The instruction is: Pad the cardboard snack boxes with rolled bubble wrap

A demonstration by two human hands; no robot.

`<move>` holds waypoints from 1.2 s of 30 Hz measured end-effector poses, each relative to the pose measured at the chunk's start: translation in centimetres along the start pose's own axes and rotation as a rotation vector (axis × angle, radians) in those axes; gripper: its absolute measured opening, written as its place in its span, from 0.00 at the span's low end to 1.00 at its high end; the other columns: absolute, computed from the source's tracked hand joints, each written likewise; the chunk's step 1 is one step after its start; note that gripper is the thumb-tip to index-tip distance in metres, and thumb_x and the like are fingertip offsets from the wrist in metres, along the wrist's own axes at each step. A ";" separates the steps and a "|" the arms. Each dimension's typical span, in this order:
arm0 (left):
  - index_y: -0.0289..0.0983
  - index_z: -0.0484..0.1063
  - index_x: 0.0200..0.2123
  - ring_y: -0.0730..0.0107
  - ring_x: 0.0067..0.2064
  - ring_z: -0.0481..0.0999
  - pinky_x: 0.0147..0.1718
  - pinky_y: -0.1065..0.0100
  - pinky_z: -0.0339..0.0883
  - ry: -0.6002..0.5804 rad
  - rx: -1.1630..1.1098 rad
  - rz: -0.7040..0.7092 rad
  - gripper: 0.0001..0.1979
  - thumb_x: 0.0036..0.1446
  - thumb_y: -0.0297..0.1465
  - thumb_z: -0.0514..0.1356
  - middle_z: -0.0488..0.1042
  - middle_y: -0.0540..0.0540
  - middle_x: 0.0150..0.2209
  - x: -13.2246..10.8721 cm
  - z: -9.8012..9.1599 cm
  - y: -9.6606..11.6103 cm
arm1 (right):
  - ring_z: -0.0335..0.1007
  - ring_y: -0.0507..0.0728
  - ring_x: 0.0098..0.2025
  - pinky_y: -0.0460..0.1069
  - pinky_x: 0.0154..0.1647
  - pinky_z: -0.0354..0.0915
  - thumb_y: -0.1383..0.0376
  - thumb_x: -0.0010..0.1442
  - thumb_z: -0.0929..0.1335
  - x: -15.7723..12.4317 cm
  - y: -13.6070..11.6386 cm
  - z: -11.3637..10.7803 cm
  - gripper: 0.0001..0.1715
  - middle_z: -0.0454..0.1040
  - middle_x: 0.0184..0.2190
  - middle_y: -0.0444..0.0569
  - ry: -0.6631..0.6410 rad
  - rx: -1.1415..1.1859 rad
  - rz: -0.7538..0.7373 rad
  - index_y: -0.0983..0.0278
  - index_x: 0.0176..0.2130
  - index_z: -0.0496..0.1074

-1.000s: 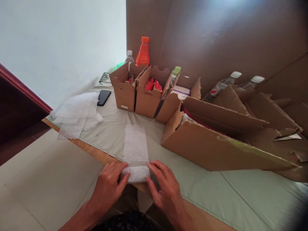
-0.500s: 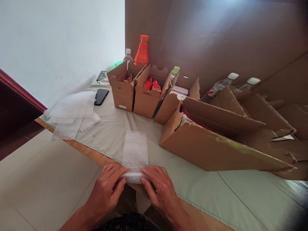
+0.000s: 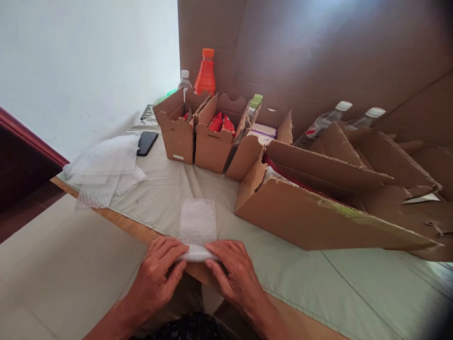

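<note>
A sheet of bubble wrap lies at the table's near edge, its close end rolled into a small tube. My left hand grips the left end of that roll between thumb and fingers. At the right end my right hand pinches it the same way. The flat part of the sheet stretches away from me on the cloth. Whether anything is inside the roll cannot be seen.
Loose bubble wrap sheets pile up on the left beside a black phone. Cardboard boxes with red packets line the back. A long cardboard box stands to the right. Behind are an orange bottle and clear bottles.
The flat part of the bubble wrap has become shorter as the roll takes it up. Both hands still hold the roll's ends, slightly farther from me.
</note>
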State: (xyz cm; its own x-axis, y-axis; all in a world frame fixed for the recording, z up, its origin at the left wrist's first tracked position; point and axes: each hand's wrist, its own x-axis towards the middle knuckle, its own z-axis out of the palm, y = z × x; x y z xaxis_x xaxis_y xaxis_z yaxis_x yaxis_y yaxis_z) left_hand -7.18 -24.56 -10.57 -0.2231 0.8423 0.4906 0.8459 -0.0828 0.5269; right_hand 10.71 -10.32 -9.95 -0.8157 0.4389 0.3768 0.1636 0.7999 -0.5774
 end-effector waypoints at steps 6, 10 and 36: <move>0.38 0.76 0.44 0.61 0.37 0.76 0.40 0.59 0.70 0.020 0.127 -0.093 0.09 0.67 0.33 0.58 0.79 0.45 0.35 3.0 1.0 -2.4 | 0.67 0.66 0.58 0.62 0.55 0.66 0.71 0.65 0.66 0.3 -0.5 0.4 0.23 0.71 0.60 0.58 0.048 -0.234 -0.003 0.61 0.58 0.69; 0.37 0.77 0.45 0.56 0.42 0.78 0.41 0.57 0.73 0.138 0.139 -0.197 0.12 0.66 0.37 0.58 0.79 0.41 0.40 3.8 1.0 -3.0 | 0.67 0.66 0.60 0.62 0.55 0.66 0.75 0.60 0.69 2.8 0.0 1.1 0.24 0.73 0.58 0.56 -0.100 -0.296 -0.007 0.61 0.54 0.71; 0.38 0.76 0.47 0.50 0.50 0.80 0.48 0.54 0.75 -0.105 -1.454 -0.886 0.21 0.52 0.41 0.70 0.81 0.41 0.45 1.4 2.1 3.7 | 0.74 0.62 0.50 0.54 0.51 0.71 0.42 0.58 0.71 -3.4 -1.8 -1.6 0.43 0.73 0.55 0.55 0.054 0.582 0.504 0.59 0.64 0.63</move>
State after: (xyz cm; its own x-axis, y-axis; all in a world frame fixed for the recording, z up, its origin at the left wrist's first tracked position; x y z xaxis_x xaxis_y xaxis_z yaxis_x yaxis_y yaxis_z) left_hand -3.33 -22.54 -9.38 -0.2660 0.9185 -0.2927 -0.6301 0.0642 0.7739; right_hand 14.10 -12.65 -9.03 -0.6897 0.7241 -0.0068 0.1779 0.1602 -0.9709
